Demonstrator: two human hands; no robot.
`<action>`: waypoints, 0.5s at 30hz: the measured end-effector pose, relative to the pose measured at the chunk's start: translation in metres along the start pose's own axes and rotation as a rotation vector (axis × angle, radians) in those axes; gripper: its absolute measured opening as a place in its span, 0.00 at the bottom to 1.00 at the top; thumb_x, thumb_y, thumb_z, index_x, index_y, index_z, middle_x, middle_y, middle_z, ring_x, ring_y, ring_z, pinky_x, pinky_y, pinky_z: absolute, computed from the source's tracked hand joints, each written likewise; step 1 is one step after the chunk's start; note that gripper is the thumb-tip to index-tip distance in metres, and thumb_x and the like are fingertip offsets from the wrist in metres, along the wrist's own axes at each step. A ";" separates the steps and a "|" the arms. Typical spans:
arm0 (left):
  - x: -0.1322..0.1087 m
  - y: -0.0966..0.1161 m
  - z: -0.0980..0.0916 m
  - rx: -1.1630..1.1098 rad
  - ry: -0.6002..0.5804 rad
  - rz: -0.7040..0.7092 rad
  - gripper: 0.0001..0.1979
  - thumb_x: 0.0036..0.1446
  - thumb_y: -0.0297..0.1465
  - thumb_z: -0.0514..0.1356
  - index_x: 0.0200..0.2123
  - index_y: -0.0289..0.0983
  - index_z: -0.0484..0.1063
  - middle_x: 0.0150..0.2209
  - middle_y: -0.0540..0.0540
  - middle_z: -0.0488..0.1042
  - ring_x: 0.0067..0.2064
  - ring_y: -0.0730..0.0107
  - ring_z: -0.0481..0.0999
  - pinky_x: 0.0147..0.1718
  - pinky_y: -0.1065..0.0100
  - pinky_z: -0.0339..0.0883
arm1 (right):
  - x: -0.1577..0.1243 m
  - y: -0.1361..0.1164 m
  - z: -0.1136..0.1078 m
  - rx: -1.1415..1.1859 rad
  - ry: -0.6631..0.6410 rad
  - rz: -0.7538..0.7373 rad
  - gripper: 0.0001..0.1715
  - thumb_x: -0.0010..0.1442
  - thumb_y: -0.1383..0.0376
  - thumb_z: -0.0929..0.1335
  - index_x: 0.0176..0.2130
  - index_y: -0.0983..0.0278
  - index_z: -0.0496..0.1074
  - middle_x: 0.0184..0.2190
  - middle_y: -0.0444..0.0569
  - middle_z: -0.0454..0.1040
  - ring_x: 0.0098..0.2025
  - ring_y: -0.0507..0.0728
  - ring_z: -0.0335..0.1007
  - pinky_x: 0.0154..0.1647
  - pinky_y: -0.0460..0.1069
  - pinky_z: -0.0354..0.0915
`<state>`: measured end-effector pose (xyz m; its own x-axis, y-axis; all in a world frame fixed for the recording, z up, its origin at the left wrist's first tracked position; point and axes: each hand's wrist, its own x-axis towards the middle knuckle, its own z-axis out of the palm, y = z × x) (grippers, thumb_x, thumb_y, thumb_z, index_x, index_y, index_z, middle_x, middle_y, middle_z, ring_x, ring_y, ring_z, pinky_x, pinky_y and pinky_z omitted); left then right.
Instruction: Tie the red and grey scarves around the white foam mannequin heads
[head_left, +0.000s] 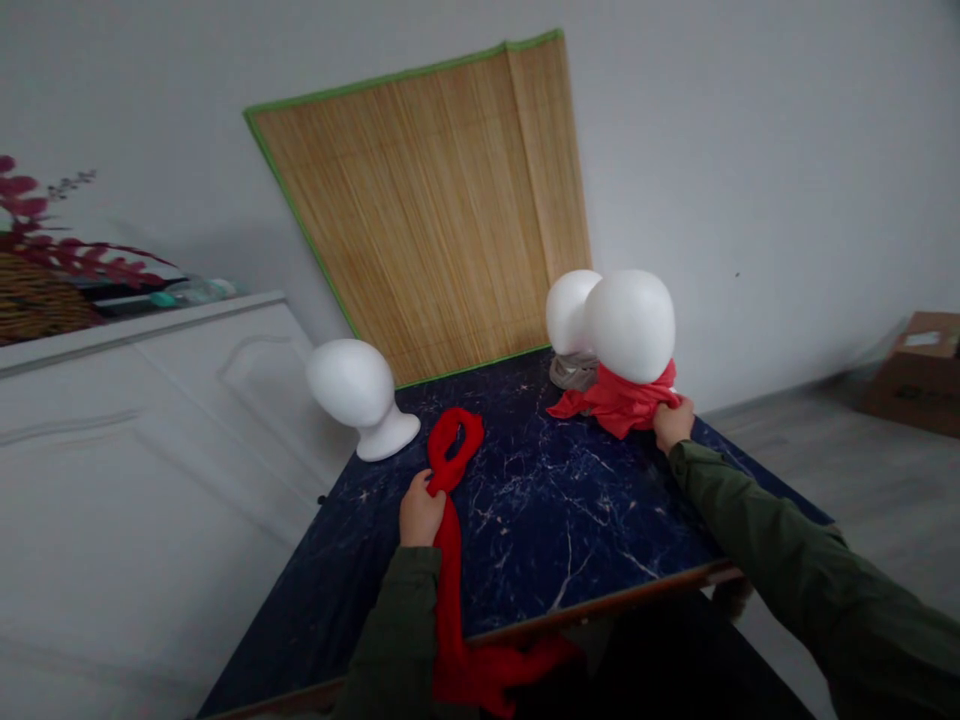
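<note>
My left hand [421, 514] is closed on a long red scarf [453, 470] that lies across the dark blue marble-patterned table [555, 520] and hangs over its near edge. My right hand [672, 424] grips a coral-red cloth [616, 402] wrapped at the neck of a white foam mannequin head [630, 325] at the table's right. A second white head [568, 310] stands right behind it with a grey cloth [573, 370] at its base. A third bare white head [360, 393] stands at the table's left.
A bamboo mat [442, 200] with green edging leans against the wall behind the table. A white cabinet [150, 450] stands at the left, carrying a wicker basket [37, 295] with red leaves. A cardboard box [919, 370] sits on the floor at the far right.
</note>
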<state>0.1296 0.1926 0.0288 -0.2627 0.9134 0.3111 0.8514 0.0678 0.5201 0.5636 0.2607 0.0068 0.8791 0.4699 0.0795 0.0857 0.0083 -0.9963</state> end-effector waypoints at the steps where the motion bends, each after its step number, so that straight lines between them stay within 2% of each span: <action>1: 0.000 0.001 0.000 -0.011 0.009 -0.004 0.22 0.47 0.25 0.53 0.48 0.30 0.63 0.42 0.39 0.73 0.43 0.63 0.73 0.45 0.68 0.63 | 0.000 -0.002 0.001 -0.031 0.001 -0.008 0.21 0.42 0.70 0.62 0.40 0.67 0.63 0.34 0.52 0.66 0.38 0.57 0.63 0.45 0.53 0.59; 6: 0.001 0.003 -0.001 -0.044 0.040 -0.020 0.18 0.47 0.26 0.54 0.45 0.31 0.66 0.42 0.39 0.73 0.44 0.62 0.72 0.45 0.66 0.63 | -0.001 -0.006 0.004 -0.152 -0.030 -0.061 0.20 0.42 0.70 0.62 0.38 0.69 0.65 0.33 0.56 0.68 0.37 0.59 0.64 0.44 0.53 0.60; 11: 0.000 0.002 -0.002 -0.052 0.039 -0.014 0.16 0.48 0.27 0.54 0.43 0.33 0.67 0.41 0.40 0.74 0.43 0.63 0.73 0.45 0.67 0.63 | -0.004 -0.004 0.002 -0.234 -0.098 -0.108 0.23 0.42 0.68 0.62 0.41 0.71 0.65 0.34 0.58 0.69 0.36 0.60 0.65 0.41 0.54 0.61; 15: -0.001 0.001 -0.002 -0.076 0.046 -0.013 0.16 0.48 0.26 0.54 0.42 0.33 0.67 0.41 0.41 0.74 0.43 0.64 0.73 0.45 0.67 0.63 | -0.008 -0.004 -0.008 -0.278 -0.226 -0.253 0.18 0.41 0.65 0.62 0.34 0.70 0.69 0.28 0.56 0.70 0.34 0.60 0.65 0.38 0.54 0.61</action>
<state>0.1298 0.1911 0.0308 -0.2955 0.8930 0.3395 0.8115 0.0471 0.5824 0.5600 0.2504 0.0107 0.6921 0.6655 0.2795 0.4348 -0.0753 -0.8973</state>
